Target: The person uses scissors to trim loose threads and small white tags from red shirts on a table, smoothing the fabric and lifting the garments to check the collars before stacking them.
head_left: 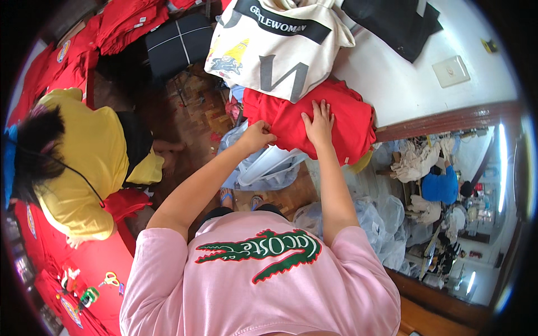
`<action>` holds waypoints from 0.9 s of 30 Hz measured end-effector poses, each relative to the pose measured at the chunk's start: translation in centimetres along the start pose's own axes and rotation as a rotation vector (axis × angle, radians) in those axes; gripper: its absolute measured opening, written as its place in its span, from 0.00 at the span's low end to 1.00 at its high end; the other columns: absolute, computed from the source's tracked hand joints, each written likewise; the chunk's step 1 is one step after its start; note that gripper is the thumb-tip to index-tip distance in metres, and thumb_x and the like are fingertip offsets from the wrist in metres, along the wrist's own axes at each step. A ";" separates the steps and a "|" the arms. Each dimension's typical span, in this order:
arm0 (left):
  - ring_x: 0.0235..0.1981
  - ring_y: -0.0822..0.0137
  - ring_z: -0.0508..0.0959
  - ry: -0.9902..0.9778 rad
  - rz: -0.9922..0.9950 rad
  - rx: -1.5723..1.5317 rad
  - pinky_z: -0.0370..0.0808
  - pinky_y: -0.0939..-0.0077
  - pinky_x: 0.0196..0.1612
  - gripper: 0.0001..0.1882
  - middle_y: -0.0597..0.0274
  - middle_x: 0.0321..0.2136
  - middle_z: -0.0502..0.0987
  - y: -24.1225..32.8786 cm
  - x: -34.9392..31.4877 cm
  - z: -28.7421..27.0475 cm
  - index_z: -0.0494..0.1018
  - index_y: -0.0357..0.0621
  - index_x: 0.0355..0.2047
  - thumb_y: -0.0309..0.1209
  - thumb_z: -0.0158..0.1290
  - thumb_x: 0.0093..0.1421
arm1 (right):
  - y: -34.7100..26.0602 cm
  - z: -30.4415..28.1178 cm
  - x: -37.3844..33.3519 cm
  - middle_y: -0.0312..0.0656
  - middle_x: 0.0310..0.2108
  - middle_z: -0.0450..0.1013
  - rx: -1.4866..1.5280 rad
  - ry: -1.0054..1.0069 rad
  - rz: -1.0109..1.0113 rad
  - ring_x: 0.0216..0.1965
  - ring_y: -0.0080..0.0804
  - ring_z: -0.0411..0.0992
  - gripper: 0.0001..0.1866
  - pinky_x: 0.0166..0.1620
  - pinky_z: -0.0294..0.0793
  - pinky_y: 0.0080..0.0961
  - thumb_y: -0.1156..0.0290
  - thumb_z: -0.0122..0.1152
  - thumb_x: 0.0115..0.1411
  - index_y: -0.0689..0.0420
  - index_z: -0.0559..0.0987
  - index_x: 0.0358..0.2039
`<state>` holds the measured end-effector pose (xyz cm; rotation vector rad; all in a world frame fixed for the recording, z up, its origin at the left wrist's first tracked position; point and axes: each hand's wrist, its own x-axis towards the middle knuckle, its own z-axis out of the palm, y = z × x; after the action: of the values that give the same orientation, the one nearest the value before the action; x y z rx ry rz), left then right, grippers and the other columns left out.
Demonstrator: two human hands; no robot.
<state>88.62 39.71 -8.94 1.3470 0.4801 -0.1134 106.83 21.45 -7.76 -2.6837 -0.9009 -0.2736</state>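
Observation:
A thick heap of red cloth (347, 120), which looks like folded garments, lies before me against the white wall. My left hand (258, 136) is at its near left edge with the fingers curled together, pinching the red fabric. On top of the heap rests my right hand (320, 120), palm down with its fingers spread. A large cream tote bag (302, 50) with a black band and printed figures sits just beyond the cloth and leans over its far side. What supports the heap is hidden beneath it.
Clear plastic bags (269, 171) stand on the parquet floor below the heap; more plastic (370, 218) lies at right. A person in yellow (84, 151) bends over a red-covered table (106, 255) with scissors (110, 279). A black bundle (179, 45) is at the back. A doorway opens at right.

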 end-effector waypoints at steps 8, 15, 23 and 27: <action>0.37 0.66 0.83 0.278 -0.038 0.306 0.79 0.69 0.44 0.16 0.56 0.35 0.84 -7.0 -11.0 -2.8 0.78 0.37 0.43 0.34 0.64 0.59 | -3.5 4.0 4.5 0.54 0.75 0.54 -0.217 -0.170 -0.204 0.74 0.60 0.50 0.42 0.70 0.41 0.76 0.37 0.50 0.66 0.49 0.64 0.72; 0.39 0.59 0.85 0.803 -0.374 0.245 0.80 0.66 0.46 0.14 0.52 0.36 0.84 -20.3 -29.5 3.6 0.80 0.39 0.42 0.34 0.63 0.59 | -5.4 10.4 12.0 0.53 0.73 0.58 -0.139 0.193 -0.257 0.73 0.59 0.53 0.43 0.71 0.45 0.69 0.34 0.45 0.67 0.51 0.63 0.73; 0.37 0.55 0.86 1.051 -0.747 0.154 0.81 0.63 0.43 0.17 0.47 0.37 0.85 -34.1 -46.2 20.2 0.83 0.41 0.43 0.36 0.62 0.56 | 0.0 16.8 14.5 0.56 0.67 0.67 0.228 -0.012 -0.646 0.71 0.51 0.60 0.40 0.74 0.54 0.38 0.37 0.38 0.72 0.59 0.69 0.68; 0.30 0.56 0.86 1.424 -0.925 -0.035 0.82 0.60 0.38 0.11 0.47 0.30 0.85 -41.3 -52.6 29.2 0.84 0.42 0.34 0.34 0.62 0.53 | -11.4 7.6 -1.4 0.58 0.66 0.67 -0.460 -0.050 -0.558 0.69 0.51 0.63 0.44 0.69 0.61 0.41 0.33 0.40 0.69 0.61 0.70 0.66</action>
<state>34.75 -7.90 -21.49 0.8784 2.2637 0.1282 99.39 31.88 -12.76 -2.7731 -1.7862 -0.5968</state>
